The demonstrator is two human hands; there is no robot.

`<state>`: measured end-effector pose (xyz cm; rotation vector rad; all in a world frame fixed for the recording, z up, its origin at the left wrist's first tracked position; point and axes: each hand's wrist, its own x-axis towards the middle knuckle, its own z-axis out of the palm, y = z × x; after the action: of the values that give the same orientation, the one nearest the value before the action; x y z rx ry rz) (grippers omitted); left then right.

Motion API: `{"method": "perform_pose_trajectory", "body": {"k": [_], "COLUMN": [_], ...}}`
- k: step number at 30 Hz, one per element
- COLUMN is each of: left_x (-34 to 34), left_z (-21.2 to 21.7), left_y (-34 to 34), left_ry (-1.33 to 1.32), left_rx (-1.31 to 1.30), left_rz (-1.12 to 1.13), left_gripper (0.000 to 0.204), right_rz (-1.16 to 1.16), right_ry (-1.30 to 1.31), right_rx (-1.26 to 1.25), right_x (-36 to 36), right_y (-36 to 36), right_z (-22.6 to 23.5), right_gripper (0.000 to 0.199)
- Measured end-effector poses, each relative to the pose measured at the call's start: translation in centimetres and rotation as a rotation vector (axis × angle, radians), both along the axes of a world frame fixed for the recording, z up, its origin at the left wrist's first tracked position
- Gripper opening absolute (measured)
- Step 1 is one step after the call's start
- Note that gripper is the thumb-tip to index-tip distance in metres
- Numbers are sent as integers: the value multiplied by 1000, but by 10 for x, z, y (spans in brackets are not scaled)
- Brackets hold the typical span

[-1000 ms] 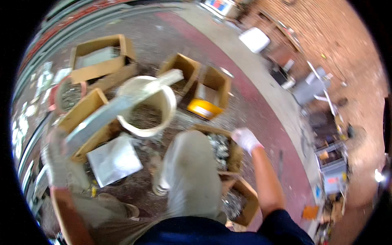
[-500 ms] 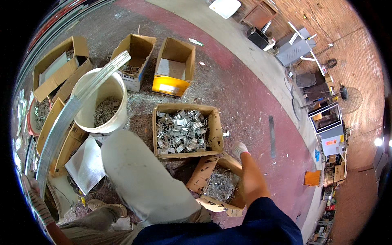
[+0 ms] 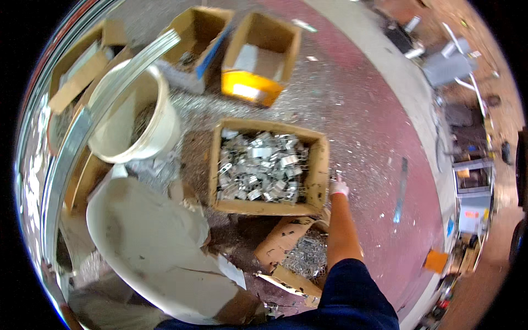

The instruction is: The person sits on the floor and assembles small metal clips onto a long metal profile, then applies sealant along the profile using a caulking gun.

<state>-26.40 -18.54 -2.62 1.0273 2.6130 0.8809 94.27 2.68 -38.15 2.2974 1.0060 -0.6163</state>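
Note:
My left hand [image 3: 50, 278], dim and blurred at the lower left rim, is closed round the near end of a bundle of long, shiny metal profiles [image 3: 77, 137]. The bundle slants up across a white bucket [image 3: 168, 124] with small metal pieces inside. My right hand [image 3: 340, 186], in a whitish glove, reaches forward just off the right side of a cardboard box [image 3: 325, 165]. Its fingers are stretched out, with nothing visible in them. That box is heaped with small silvery metal clips [image 3: 261, 165]. My light grey trouser leg [image 3: 143, 236] bulks in front.
A lower carton [image 3: 283, 242] holds thin wire-like metal pieces [image 3: 308, 256]. Beyond stand a yellow-fronted box [image 3: 256, 85], a blue-edged box [image 3: 212, 52] and another carton [image 3: 82, 74]. A dark strip [image 3: 401, 190] lies on the reddish floor at right; equipment lines the brick wall.
My view has shifted, so the boxes and bucket appear higher. My right hand has moved forward, from beside the lower carton to beside the clip box. My left hand stays at the profiles.

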Motion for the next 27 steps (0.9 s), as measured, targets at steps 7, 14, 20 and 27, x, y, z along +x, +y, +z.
{"method": "perform_pose_trajectory", "body": {"k": [7, 14, 20, 27], "left_x": [172, 214, 204, 161], "left_z": [17, 36, 11, -18], "left_y": [79, 86, 126, 148], "left_ry": [191, 268, 203, 323], "left_rx": [-325, -371, -198, 12], "left_rz": [-156, -164, -315, -581], "left_gripper": [54, 52, 48, 43], "right_rz": [220, 314, 305, 161], "right_ry": [-98, -37, -48, 357], "right_rx": [-172, -92, 382, 421], "right_x": [45, -17, -11, -90], "right_y": [-15, -22, -141, -202], "right_z": [-23, 62, 138, 195], "right_gripper": [55, 57, 62, 38]}}
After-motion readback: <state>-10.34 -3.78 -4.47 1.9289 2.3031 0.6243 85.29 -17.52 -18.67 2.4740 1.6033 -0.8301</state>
